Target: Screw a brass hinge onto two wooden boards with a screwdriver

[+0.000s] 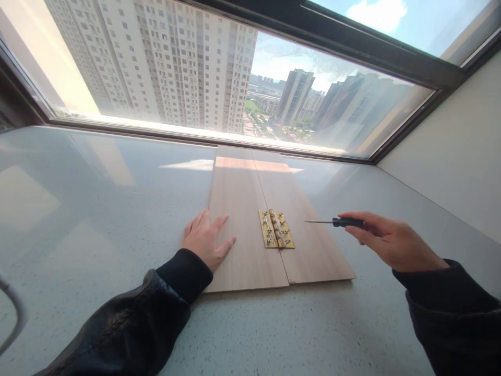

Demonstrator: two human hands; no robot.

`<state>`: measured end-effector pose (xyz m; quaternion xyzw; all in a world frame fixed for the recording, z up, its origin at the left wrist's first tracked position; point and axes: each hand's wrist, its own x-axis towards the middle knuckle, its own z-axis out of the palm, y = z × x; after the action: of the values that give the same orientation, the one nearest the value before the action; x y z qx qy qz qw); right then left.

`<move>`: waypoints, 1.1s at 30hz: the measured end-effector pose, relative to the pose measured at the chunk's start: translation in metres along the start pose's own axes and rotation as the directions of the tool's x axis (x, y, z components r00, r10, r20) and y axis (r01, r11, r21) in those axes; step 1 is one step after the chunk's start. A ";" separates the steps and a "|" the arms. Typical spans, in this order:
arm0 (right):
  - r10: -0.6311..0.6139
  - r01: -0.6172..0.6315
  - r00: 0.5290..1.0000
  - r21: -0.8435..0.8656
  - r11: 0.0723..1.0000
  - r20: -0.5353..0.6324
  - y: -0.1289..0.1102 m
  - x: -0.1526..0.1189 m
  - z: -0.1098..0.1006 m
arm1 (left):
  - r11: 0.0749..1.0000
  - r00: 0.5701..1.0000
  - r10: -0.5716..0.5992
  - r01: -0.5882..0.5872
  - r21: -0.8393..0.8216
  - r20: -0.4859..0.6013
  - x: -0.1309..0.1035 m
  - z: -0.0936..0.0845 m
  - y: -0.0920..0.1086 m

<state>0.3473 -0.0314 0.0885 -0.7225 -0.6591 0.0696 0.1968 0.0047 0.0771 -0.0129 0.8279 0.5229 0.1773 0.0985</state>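
Two pale wooden boards lie side by side, the left board (242, 261) and the right board (313, 261), with a thin seam between them. A brass hinge (276, 228) straddles that seam, and several screws stand up from its leaves. My left hand (207, 237) rests on the left edge of the left board, fingers spread. In my right hand (385, 237) is a screwdriver (346, 222) with a black handle, pinched between thumb and fingers. Its thin metal shaft points left above the right board, with the tip apart from the hinge.
The boards lie on a speckled white sill (129, 224) that reaches back to a dark-framed window (219, 143). A white wall (450, 141) stands at the right. At the lower left edge is a curved grey cable-like thing (18, 308).
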 end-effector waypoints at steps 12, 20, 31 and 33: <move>-0.301 0.392 0.880 -0.204 0.897 0.368 -0.066 0.047 -0.010 | 1.000 1.000 -0.018 0.018 -0.019 0.003 -0.001 -0.002 0.002; -0.337 0.467 0.841 -0.253 0.847 0.423 -0.072 0.057 -0.009 | 0.999 1.000 -0.008 0.007 -0.041 -0.026 -0.001 0.000 0.001; -0.265 0.510 0.842 -0.530 0.678 0.470 -0.106 0.065 -0.001 | 0.999 1.000 -0.022 0.022 -0.030 -0.013 -0.001 -0.002 0.001; -0.262 0.508 0.849 -0.573 0.643 0.459 -0.108 0.064 0.004 | 0.999 1.000 -0.024 0.023 -0.040 -0.014 -0.001 -0.002 0.001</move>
<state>0.2537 0.0380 0.1360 -0.5604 -0.8017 -0.0971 -0.1839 0.0046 0.0755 -0.0110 0.8183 0.5296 0.1926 0.1130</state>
